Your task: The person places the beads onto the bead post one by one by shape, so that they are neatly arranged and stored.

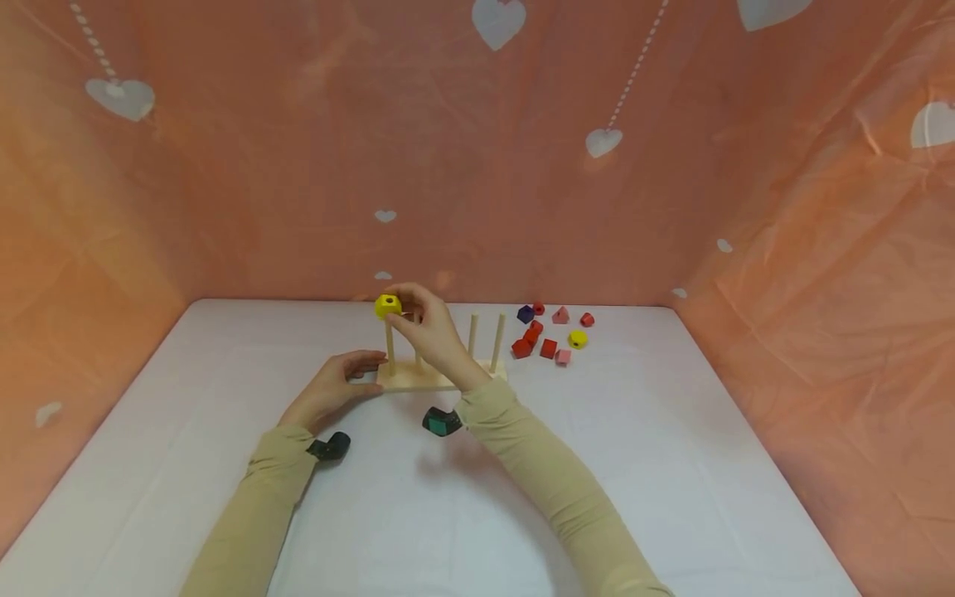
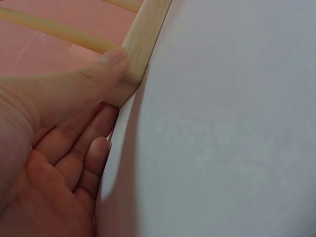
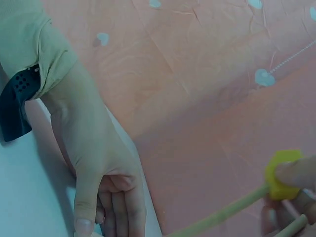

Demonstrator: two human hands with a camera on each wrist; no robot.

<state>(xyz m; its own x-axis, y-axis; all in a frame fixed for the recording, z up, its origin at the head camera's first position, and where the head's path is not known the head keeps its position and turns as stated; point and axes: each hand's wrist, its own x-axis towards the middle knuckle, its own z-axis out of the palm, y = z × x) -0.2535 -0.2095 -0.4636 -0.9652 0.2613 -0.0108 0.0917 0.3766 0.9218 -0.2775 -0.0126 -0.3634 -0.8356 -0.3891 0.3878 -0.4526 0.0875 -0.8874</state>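
Right sleeve [image 1: 555, 481] foremost. My right hand [image 1: 434, 333]: pinching yellow bead [image 1: 385, 308] at tip of leftmost peg [image 1: 390, 348]. Left hand [image 1: 333, 388]: gripping wooden base [image 1: 418, 382]. Risks: bead jamming if tilted, base skidding if grip slackens.

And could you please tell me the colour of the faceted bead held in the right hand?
The faceted bead is yellow; it shows best in the head view.

head view: soft light on the counter [image 1: 671, 497]; diffuse shadow beneath the right sleeve [image 1: 552, 473]; backdrop [image 1: 448, 166] dimmer at centre than sides. left wrist view: soft-edged shadow on the counter. right wrist view: hazy, bluish at left.
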